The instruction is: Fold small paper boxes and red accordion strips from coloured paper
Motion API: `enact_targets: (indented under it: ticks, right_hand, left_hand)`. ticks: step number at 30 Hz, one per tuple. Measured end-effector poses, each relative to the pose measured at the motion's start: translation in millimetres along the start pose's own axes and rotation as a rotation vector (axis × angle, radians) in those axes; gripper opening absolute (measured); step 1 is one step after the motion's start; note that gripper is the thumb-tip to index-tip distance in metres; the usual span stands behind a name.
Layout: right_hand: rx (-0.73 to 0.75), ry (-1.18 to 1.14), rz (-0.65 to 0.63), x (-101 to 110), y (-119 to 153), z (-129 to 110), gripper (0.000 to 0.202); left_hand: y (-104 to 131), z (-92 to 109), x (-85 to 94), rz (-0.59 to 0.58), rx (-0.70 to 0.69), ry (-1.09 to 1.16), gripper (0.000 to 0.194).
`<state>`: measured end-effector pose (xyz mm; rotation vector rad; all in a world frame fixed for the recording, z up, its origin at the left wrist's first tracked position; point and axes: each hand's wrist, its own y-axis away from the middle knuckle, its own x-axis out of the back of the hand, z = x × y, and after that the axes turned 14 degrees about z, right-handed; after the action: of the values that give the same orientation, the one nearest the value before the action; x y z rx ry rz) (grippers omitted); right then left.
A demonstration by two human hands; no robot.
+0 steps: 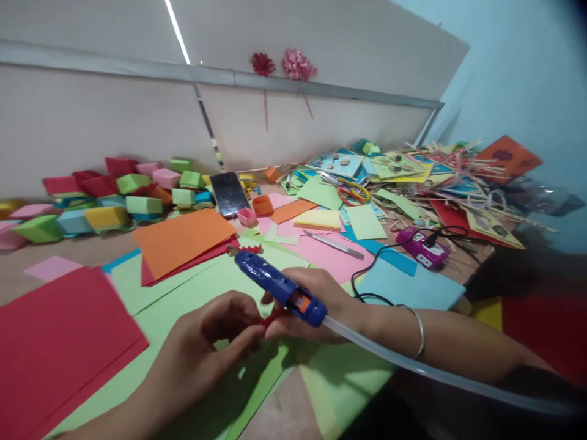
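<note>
My right hand (pixel 337 302) is wrapped round a blue glue gun (pixel 263 274) whose nozzle points up and left. From the gun's back end a long, clear glue stick (pixel 394 351) trails to the lower right. With fingertips pinched, my left hand (pixel 202 336) grips a small red paper piece (pixel 272 318), mostly hidden by fingers. My right fingertips meet the same piece from the other side. Beyond the nozzle, a jagged red paper scrap (pixel 252 249) lies on the green paper sheets (pixel 183 318).
Folded paper boxes (pixel 107 218) crowd the back left, near a phone (pixel 229 194). Orange sheets (pixel 183 241) and red sheets (pixel 64 348) lie at left. A craft knife (pixel 337 244), scissors (pixel 353 192) and a purple power strip (pixel 422 247) with a black cord are at right.
</note>
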<state>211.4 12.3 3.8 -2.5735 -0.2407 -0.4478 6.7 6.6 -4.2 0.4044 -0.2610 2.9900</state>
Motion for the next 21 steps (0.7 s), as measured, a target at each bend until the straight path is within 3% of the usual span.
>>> enact_targets:
  ticks: [5, 11, 15, 19, 21]
  right_hand:
    - [-0.055, -0.073, 0.008, -3.7, 0.9, 4.7, 0.025]
    - [-0.008, -0.101, -0.003, -1.1, 4.1, 2.4, 0.023]
    - [-0.056, -0.028, -0.012, 4.3, -0.5, -2.2, 0.020]
    - [-0.141, 0.218, 0.057, 38.2, -18.0, -21.4, 0.021]
    - [-0.171, 0.553, 0.126, 70.2, -30.1, -33.1, 0.011]
  left_hand:
    - [11.4, 9.7, -8.0, 0.132, 0.079, -0.017, 0.021]
    - [14.0, 11.0, -9.4, 0.087, 0.177, -0.008, 0.027]
    - [11.2, 10.6, -9.7, 0.074, 0.227, 0.045, 0.029]
    - [8.4, 11.6, -11.3, 0.068, 0.279, 0.084, 0.032]
    - [8.2, 12.8, -12.1, 0.066, 0.291, 0.092, 0.034]
